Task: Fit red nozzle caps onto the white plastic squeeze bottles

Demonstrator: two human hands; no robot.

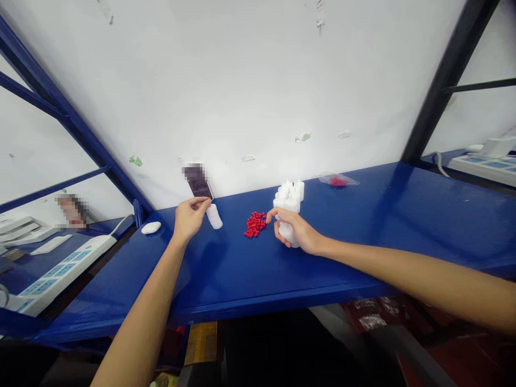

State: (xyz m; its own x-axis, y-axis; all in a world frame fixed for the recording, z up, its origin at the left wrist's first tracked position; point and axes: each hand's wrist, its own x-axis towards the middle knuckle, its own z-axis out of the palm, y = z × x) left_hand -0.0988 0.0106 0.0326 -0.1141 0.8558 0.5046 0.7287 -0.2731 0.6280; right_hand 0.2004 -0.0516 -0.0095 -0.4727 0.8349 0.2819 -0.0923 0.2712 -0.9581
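My left hand [190, 216] is closed in a pinch at the far end of a short row of overlapping white round discs [215, 217]. Whatever lies between its fingertips is too small to make out. My right hand [296, 230] curls around a white cylindrical piece [287, 233], whose lower end shows below the fingers. Just behind that hand stands a cluster of white tealight-shaped pieces [291, 192] with pointed tips. Between my hands a loose pile of small red parts [255, 224] lies on the blue table [250, 274].
A phone [199, 183] leans against the wall behind the discs. To the left lies a white rounded case [151, 228]. A clear bag with red parts [338, 181] rests at the back right. Blue frame posts [80, 129] and a power strip [60, 271] stand farther left.
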